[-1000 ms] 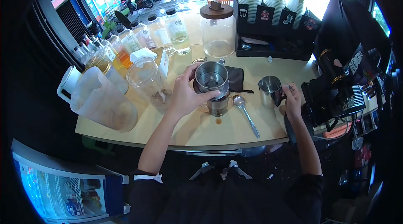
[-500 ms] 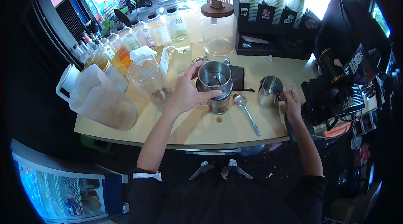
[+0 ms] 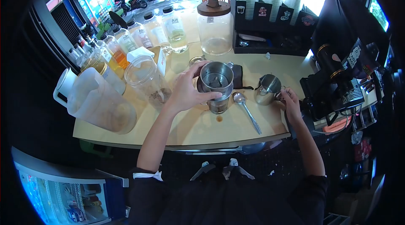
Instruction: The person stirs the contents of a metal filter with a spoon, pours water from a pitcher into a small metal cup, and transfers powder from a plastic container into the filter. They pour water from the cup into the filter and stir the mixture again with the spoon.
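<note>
My left hand [image 3: 188, 91] is wrapped round the rim of a metal drip coffee filter [image 3: 217, 80], thumb in front and fingers behind. The filter is open at the top, with something dark at its bottom. It sits over a cup [image 3: 218, 106], mostly hidden beneath it. To the right, my right hand [image 3: 291, 103] grips a small steel milk pitcher [image 3: 267, 91] by its handle, the pitcher leaning slightly left. Between the two vessels lies a metal spoon [image 3: 248, 113]. A small brown drip [image 3: 219, 119] marks the counter in front of the cup.
On the left stand a plastic pitcher [image 3: 103, 105], a clear jar [image 3: 145, 79] and several bottles [image 3: 174, 31]. A wooden-lidded jar [image 3: 215, 31] and a black cup holder [image 3: 270, 35] line the back. An espresso machine [image 3: 333, 90] stands at the right.
The view has shifted slightly. The filter in my left hand has moved a little to the right against the counter. The milk pitcher leans a bit more; both grips are unchanged.
</note>
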Action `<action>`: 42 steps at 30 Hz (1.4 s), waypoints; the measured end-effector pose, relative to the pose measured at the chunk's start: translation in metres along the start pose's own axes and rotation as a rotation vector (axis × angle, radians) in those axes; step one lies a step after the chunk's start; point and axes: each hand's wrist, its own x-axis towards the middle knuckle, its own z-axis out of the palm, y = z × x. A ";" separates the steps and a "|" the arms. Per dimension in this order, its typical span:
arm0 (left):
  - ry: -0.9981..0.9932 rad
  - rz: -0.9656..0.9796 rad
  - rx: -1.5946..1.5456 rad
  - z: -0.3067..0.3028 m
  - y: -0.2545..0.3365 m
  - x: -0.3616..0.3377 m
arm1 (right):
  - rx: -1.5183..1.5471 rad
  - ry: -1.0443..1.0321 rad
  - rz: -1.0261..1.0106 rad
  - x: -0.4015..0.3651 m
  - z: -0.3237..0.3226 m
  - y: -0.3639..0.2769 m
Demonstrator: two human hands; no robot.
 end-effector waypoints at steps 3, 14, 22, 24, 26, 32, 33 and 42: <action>-0.049 -0.007 -0.033 -0.001 -0.001 0.002 | -0.047 0.016 0.024 -0.002 0.001 -0.001; -0.044 0.087 -0.100 0.000 -0.014 -0.003 | -0.168 0.161 -0.010 -0.010 0.010 -0.007; 0.203 0.439 0.097 -0.037 -0.048 -0.070 | -0.255 0.340 -0.562 -0.026 0.082 -0.078; 0.303 0.509 0.043 -0.051 -0.083 -0.094 | -0.291 0.293 -0.678 -0.028 0.119 -0.098; 0.406 0.579 -0.009 -0.061 -0.095 -0.106 | -0.342 0.018 -0.745 -0.029 0.160 -0.117; 0.784 0.130 0.230 -0.082 -0.102 -0.104 | -0.605 -0.415 -0.923 -0.026 0.285 -0.145; 0.615 0.084 0.024 -0.080 -0.106 -0.100 | -0.652 -0.407 -1.013 -0.027 0.303 -0.146; 0.349 0.104 -0.594 -0.076 -0.123 -0.084 | -0.710 -0.670 -0.893 -0.036 0.348 -0.138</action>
